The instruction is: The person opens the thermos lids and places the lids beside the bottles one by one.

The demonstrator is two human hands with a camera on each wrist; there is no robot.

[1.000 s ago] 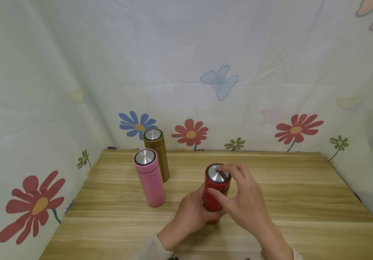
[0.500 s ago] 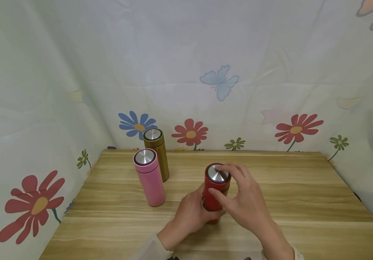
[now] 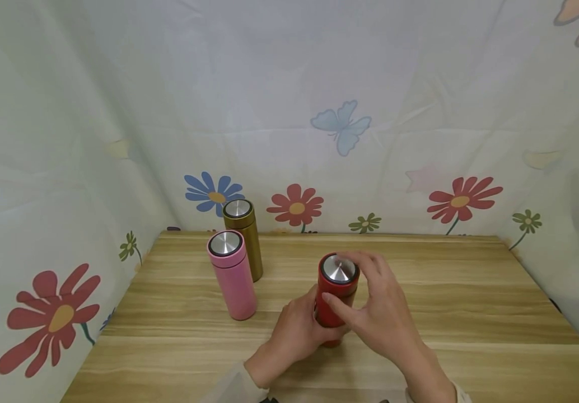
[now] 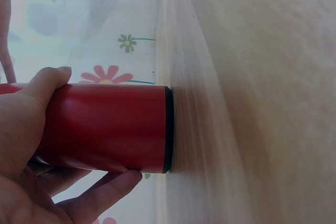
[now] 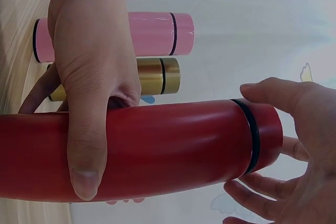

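A red thermos bottle (image 3: 336, 308) with a silver-topped lid (image 3: 340, 269) stands upright at the right of centre, its black base (image 4: 169, 129) at the table surface. My left hand (image 3: 299, 327) grips the bottle's body, thumb on the near side and fingers round the other, as the left wrist view shows. My right hand (image 3: 382, 308) holds the lid between thumb and fingers; its thumb lies against the lid's side near a dark ring (image 5: 251, 137), and the other fingertips reach round the opposite side. In the head view, the right hand hides part of the lid's right edge.
Left of the hands stand a pink thermos bottle (image 3: 236, 285) and, just behind it, a gold thermos bottle (image 3: 251, 246), both upright with silver-topped lids. They stand on a wood-grain table (image 3: 178, 358). Flower-printed fabric (image 3: 264, 95) hangs behind and along the sides.
My right index finger has slid from the lid's silver top toward its far edge, and the thumb has shifted slightly. The left hand and the bottles have stayed where they were.
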